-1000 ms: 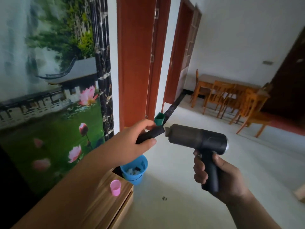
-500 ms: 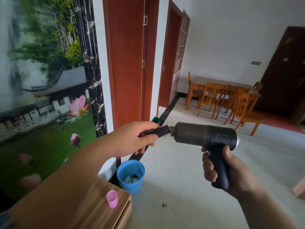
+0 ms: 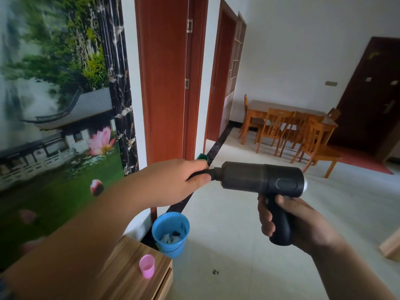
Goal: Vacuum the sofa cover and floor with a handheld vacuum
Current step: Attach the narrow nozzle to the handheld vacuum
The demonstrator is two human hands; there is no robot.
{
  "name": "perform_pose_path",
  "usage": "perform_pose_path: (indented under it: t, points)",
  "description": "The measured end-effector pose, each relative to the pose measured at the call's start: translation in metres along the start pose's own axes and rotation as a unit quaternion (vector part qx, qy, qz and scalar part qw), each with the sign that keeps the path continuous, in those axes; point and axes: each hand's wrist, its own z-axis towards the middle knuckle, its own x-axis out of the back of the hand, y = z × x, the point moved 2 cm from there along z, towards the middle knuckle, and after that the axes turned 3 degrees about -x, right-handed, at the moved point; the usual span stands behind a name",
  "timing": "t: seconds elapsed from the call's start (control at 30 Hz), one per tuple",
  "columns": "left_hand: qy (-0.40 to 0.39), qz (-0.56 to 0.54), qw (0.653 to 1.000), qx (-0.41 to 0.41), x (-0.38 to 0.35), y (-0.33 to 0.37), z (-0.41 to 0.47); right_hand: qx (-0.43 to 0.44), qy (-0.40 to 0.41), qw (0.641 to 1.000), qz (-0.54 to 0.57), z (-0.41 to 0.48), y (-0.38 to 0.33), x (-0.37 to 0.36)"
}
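Head view: handheld vacuum held out mid-air, centre right, body level, nozzle pointing left. Right hand wrapped tight round the pistol grip, fingers curled fully closed on it. Left hand clenched over the narrow nozzle, thumb and fingers gripping it; looks like seating or twisting the attachment, though I can't tell which. Near left, wooden cabinet with a pink cup upright on top. Just beside the cabinet's far corner, blue bin on the floor with scraps inside. Floor pale tile, one small dark speck near, right of the cabinet. Landscape mural fills the left wall, red-brown doors beyond it. Far right, wooden dining table with chairs. No sofa or sofa cover in view. Progress judgement: setup stage only, tool in hand and being readied; nozzle well apart from any surface, so sofa cover and floor both left to do.
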Motion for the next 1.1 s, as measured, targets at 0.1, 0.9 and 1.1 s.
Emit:
perform_pose_path:
  t: [0.1,0.9,1.1]
  points:
    - [0.003,0.029,1.0,0.0,0.001,-0.003,0.001,0.002,0.045,0.997,-0.062,0.008,-0.002,-0.001]
    - [-0.045,0.063,0.996,-0.032,0.002,0.003,0.01,-0.031,0.062,0.986,-0.149,-0.009,-0.022,-0.01]
    - [0.05,0.181,0.979,-0.079,-0.001,0.01,0.009,-0.021,0.08,0.985,-0.15,-0.016,-0.029,-0.013]
